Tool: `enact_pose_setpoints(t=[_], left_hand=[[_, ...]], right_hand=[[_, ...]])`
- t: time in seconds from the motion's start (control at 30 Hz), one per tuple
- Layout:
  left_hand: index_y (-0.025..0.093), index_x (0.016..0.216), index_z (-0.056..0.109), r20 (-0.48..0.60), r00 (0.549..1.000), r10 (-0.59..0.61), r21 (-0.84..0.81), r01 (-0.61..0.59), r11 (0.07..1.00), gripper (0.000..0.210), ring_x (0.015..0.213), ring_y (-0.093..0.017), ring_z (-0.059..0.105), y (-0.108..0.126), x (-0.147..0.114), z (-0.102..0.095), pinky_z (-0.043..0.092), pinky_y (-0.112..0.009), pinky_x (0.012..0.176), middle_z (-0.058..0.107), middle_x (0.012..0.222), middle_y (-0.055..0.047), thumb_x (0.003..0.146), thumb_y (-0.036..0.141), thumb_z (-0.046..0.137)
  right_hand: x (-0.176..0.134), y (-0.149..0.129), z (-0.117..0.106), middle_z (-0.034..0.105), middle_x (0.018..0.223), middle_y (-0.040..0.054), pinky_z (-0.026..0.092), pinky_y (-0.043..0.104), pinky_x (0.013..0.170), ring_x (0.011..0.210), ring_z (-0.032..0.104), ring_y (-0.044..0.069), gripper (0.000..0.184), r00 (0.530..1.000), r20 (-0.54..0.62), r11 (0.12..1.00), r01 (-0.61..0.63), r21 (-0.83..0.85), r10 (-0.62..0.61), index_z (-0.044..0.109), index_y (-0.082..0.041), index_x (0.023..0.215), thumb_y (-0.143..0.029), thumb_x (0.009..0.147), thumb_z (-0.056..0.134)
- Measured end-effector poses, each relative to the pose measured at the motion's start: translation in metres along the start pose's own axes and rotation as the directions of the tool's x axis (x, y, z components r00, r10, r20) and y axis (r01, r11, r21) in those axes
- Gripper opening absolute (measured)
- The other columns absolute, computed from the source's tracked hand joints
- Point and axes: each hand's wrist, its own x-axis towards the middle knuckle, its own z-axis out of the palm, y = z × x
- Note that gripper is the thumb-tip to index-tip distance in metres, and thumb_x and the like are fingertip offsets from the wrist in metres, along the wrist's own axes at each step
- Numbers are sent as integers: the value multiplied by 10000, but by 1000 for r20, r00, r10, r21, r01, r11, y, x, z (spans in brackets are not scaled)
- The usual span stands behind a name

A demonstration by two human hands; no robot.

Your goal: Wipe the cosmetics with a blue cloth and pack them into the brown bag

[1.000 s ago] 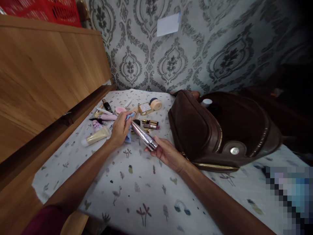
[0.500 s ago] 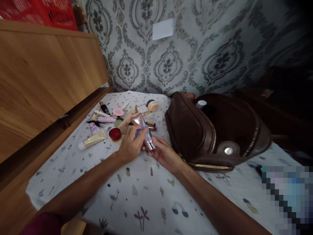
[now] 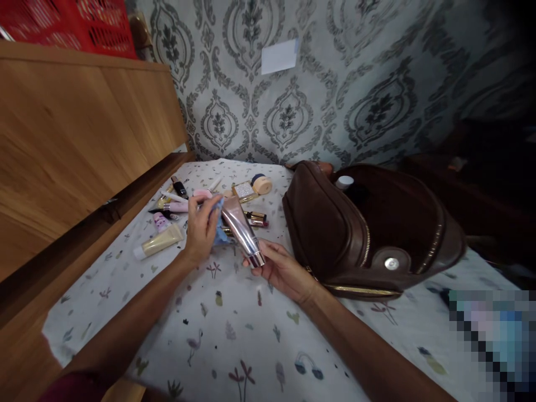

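Note:
My right hand (image 3: 286, 268) grips a shiny rose-pink squeeze tube (image 3: 239, 220) by its silver cap end, the flat end tilted up and away. Just left of the tube, my left hand (image 3: 201, 228) holds a crumpled light-blue cloth (image 3: 221, 226) between thumb and fingers; cloth and tube look slightly apart. Makeup items lie behind and beside my hands: a pale yellow tube (image 3: 161, 242), a lipstick (image 3: 258, 222), a glittery compact (image 3: 243, 190) and a round beige jar (image 3: 262, 184). My left hand hides some of the others.
An open brown leather bag (image 3: 330, 234) stands on the right, with a white cap (image 3: 344, 182) showing inside. To the left rises a wooden cabinet (image 3: 92, 111) bearing a red plastic basket (image 3: 109, 28). A patterned white cloth (image 3: 251, 335) covers the surface.
My left hand has moved left with the blue cloth, off the tube's body, which now shows more fully. My right hand still holds the tube in nearly the same place.

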Motion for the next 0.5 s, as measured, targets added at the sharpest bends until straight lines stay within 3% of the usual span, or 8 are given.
enact_pose_setpoints(t=[0.1,0.17,0.33,0.5], left_hand=[[209,1222,599,-17,993,-118,-111,116,987,276,1115,-220,566,5,-1,1,470,-386,1002,579,1144,-85,1022,338,459],[221,1220,575,53,989,-137,-181,145,973,260,1100,-218,583,14,-8,5,473,-385,989,611,1147,-76,1016,346,471],[217,1150,613,284,959,12,-324,84,942,255,1028,-223,616,30,-22,11,501,-385,933,649,1074,-88,1026,350,433],[226,1299,556,453,882,131,-451,100,887,470,1169,-286,575,27,-18,7,480,-449,1016,587,1220,-135,960,549,517]], right_hand=[[-1,0,3,718,850,13,509,229,617,684,679,134,464,1000,2,1000,9,-4,-9,678,-220,1056,-468,708,858],[-1,0,6,730,889,14,530,251,678,721,685,137,475,1000,-6,1000,29,-3,-29,669,-231,1089,-446,711,859],[1,1,6,722,940,12,545,247,726,765,661,118,438,994,-49,995,99,20,-98,693,-214,1047,-356,680,885],[6,3,2,697,941,-14,561,207,689,772,650,104,423,964,-189,981,194,25,-186,696,-228,943,-324,601,925]])
